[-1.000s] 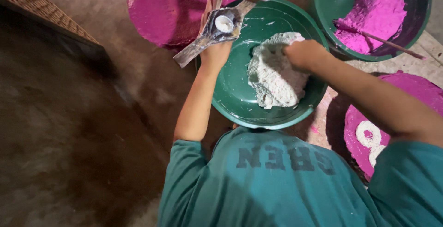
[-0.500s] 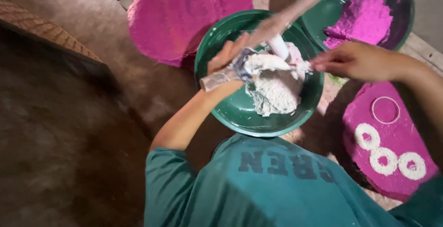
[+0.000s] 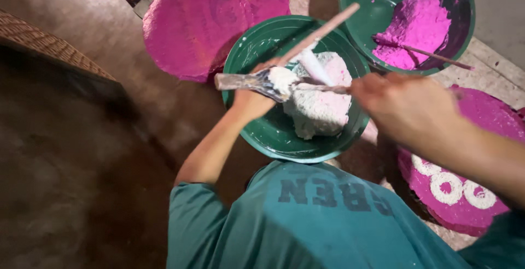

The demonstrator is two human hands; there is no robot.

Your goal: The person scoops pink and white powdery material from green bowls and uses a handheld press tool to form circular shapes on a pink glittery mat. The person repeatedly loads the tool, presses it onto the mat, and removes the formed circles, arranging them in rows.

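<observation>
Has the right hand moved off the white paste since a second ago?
Yes. The right hand has left the white paste and now sits past the green bowl's right rim, holding a thin tool.

Green bowl point(image 3: 257, 44): glossy plastic, white-smeared. White paste point(image 3: 320, 105): rough, lumpy, matt. Scraper point(image 3: 246, 81): shiny metal, paste-caked. Stick point(image 3: 322, 31): bare wood. Pink discs point(image 3: 213, 17): grainy matt. Shirt point(image 3: 306, 220): soft teal cloth. Floor point(image 3: 82, 17): smooth, slight sheen.

Left hand point(image 3: 252, 100) clenched; right hand point(image 3: 404, 107) — gripping
</observation>
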